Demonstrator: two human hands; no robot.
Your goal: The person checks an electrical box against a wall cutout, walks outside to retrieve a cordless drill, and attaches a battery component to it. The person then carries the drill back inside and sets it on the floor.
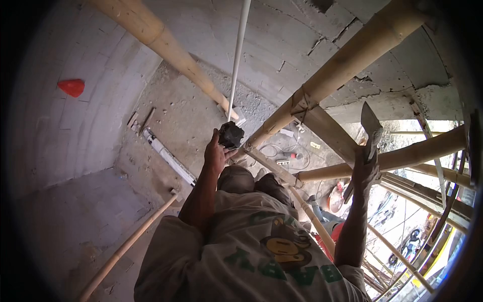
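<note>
My left hand [220, 151] is closed on a black, blocky box [231, 135], which looks like an electrical junction box. The lower end of a thin white pipe [238, 55] meets the top of the box; whether they are joined I cannot tell. Over on the right, my right hand [366, 168] wraps around a flat grey bladed tool [371, 123], its pointed end up and its other end showing below the fist. That hand is close to a horizontal bamboo pole [422, 151].
Thick bamboo poles [352, 60] and a wooden plank [329, 133] form scaffolding around me. Far below, a long white tube [168, 157] and a cable [274, 151] lie on the rough floor. A red object [71, 87] is on the left block wall. Another person's leg [322, 211] shows below right.
</note>
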